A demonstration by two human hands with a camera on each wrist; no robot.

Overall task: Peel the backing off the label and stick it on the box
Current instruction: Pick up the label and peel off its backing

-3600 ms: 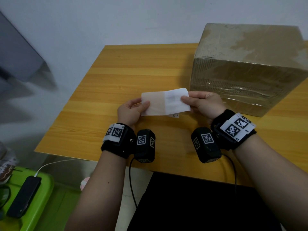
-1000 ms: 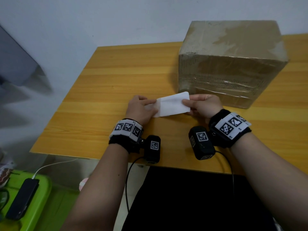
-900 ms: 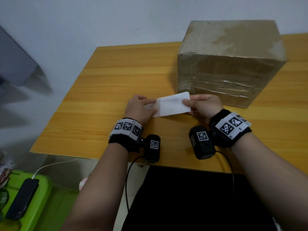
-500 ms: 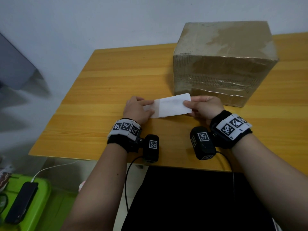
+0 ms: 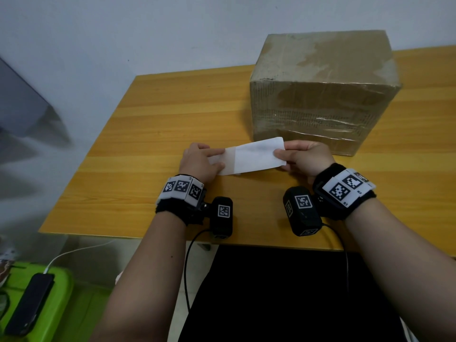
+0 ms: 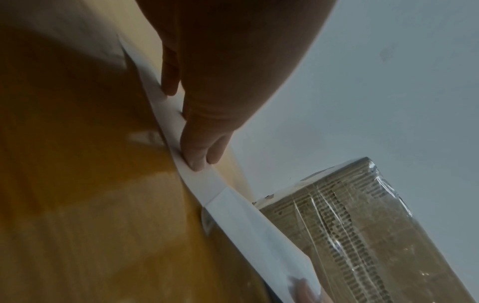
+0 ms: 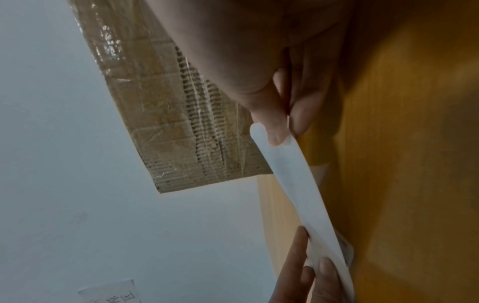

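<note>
- Label (image 5: 256,155): white strip, held above the table (image 5: 153,134), stretched betw. both hands, just in front of the box (image 5: 320,95), not touching it.
- Left hand (image 5: 197,164): pinches the label's left end, thumb under, fingers on top; the part there looks thinner, semi-clear, w/ a visible seam where the white part starts.
- Right hand (image 5: 306,156): pinches the right end betw. thumb and fingers (image 7: 274,131).
- Hands apart, one at each end of the strip.
- Box: brown cardboard, taped, worn top; stands on the table's far right, near the wall (image 5: 172,33).
- Off the table, lower left: dark phone (image 5: 29,302) w/ white cable on a green bin (image 5: 61,285).
- Can't tell how far the backing is off.
</note>
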